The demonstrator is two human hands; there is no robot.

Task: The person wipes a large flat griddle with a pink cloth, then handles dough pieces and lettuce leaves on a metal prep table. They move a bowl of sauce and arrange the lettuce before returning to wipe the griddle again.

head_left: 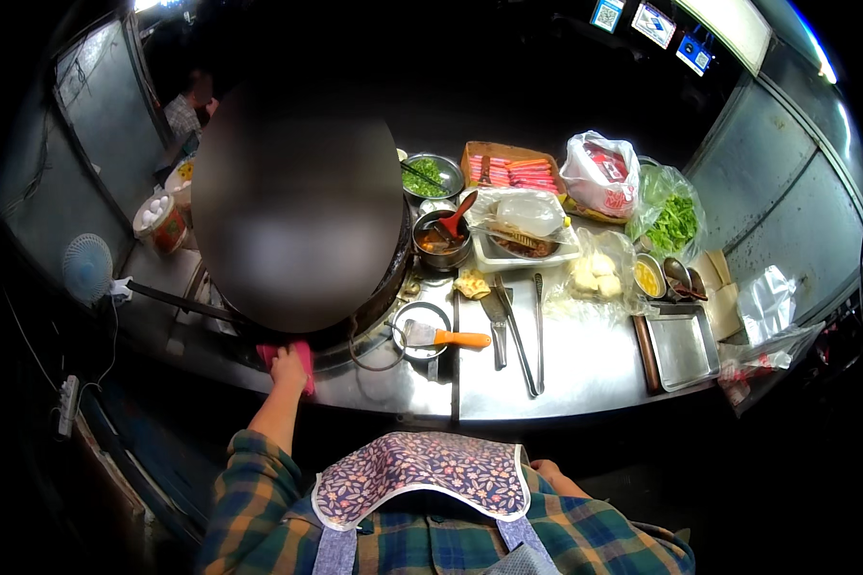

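Observation:
My left hand (288, 369) presses on a pink cloth (304, 365) at the counter's near edge, just below a large round dark-rimmed griddle (395, 287) whose surface is mostly blurred out. Close to my body, at the right edge of the floral apron, my right hand (544, 468) is partly hidden, its fingers not clear. To the right of the griddle, an orange-handled scraper (462, 338) lies across a small round white pan (410, 316). A metal spatula (500, 330) and metal tongs (539, 338) rest on the steel counter (568, 388).
Behind stand a pot (442, 241) with a red ladle, a bowl of chopped greens (428, 176) and a box of packaged sausages (514, 169). Rightward are bagged lettuce (672, 223) and a metal tray (683, 348). A bucket of eggs (160, 221) and a fan (88, 267) are left; a person (185, 111) sits beyond.

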